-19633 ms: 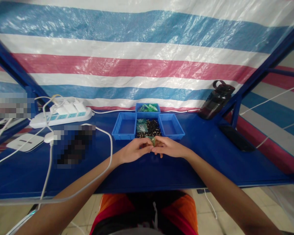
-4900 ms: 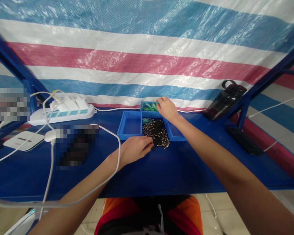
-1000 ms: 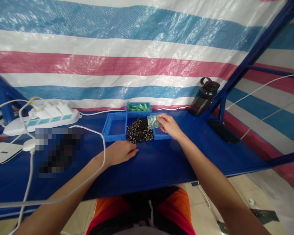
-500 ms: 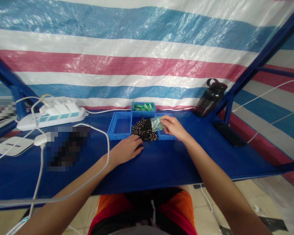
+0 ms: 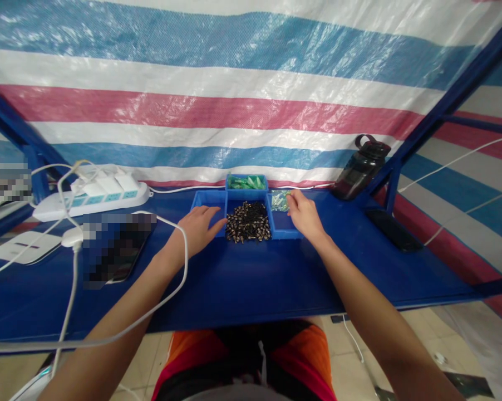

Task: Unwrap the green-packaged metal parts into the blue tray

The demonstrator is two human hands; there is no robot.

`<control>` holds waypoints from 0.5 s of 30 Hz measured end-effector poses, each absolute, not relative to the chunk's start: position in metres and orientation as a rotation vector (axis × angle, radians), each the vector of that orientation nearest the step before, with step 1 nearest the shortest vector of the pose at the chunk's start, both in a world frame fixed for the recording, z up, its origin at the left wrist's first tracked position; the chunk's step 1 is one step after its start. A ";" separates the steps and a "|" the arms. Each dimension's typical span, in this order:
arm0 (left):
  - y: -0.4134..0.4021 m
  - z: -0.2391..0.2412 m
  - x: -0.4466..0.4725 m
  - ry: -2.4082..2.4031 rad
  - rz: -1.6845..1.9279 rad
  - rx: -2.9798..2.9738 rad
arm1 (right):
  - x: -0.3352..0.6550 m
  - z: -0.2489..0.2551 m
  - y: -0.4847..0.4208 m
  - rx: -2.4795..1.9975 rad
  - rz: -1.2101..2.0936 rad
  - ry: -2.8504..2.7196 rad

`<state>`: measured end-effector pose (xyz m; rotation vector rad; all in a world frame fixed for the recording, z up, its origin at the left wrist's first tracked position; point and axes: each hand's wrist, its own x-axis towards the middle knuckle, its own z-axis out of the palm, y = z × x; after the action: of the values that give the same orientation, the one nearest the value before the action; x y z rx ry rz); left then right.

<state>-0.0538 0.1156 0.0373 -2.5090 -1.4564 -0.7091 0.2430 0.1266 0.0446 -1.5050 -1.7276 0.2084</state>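
My right hand is closed in a pinch on the edge of a small clear plastic bag with greenish contents. The bag is at the back of the right blue tray; whether it rests on the tray I cannot tell. Over the left blue tray, my left hand has its fingers stretched out and holds nothing. Between these trays lies a heap of small black and metallic parts, too small to name. Behind the heap, a third blue tray contains green bag-like pieces.
To the left are a white power strip with plugs, a flat white device and a partly blurred phone-like object. A white cable arches over my left forearm. A dark bottle and black phone-like slab are at right.
My right hand has carried the bag rightward and back, from over the heap to the right tray. My left hand has moved left, away from the heap's front edge, to above the left tray.
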 end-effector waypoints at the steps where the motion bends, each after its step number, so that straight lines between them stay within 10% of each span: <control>1: 0.117 0.035 -0.056 -1.499 -0.642 -2.526 | 0.243 0.044 0.127 -1.515 0.190 -1.741; 15: 0.111 0.034 -0.042 -1.457 -0.527 -2.647 | 0.248 0.042 0.131 -1.416 0.218 -1.740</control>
<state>-0.0425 0.1109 0.0340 -2.6466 -1.4571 -0.5272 0.2479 0.1311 0.0419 -1.4160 -1.7400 0.2181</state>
